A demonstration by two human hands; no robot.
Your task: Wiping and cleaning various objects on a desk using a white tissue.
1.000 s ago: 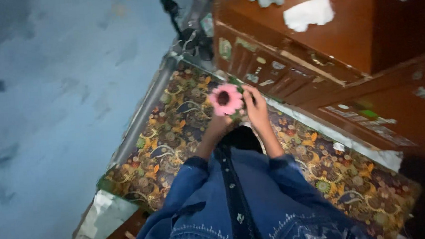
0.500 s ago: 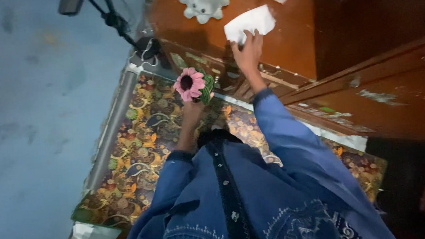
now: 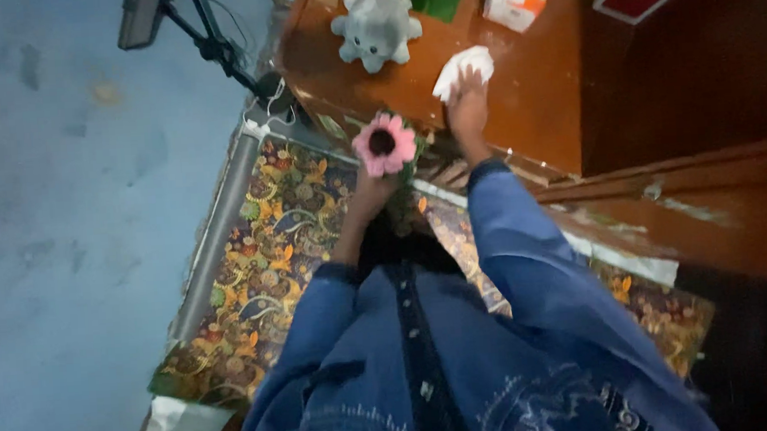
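Two hands: pink flower (image 3: 383, 143), white cloth (image 3: 461, 70)

dim, bluish cast | soft motion blur throughout | right edge in deep shadow

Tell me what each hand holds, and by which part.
Left hand grips the pink flower by its stem; right hand presses the white cloth from above.

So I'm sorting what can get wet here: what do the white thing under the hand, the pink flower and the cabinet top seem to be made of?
White cloth under the right hand: soft fabric or tissue, crumpled, matte. Pink flower in the left hand: probably artificial, with stiff, even petals, though blur leaves it open. Cabinet top: reddish-brown wood with a slight polished sheen.
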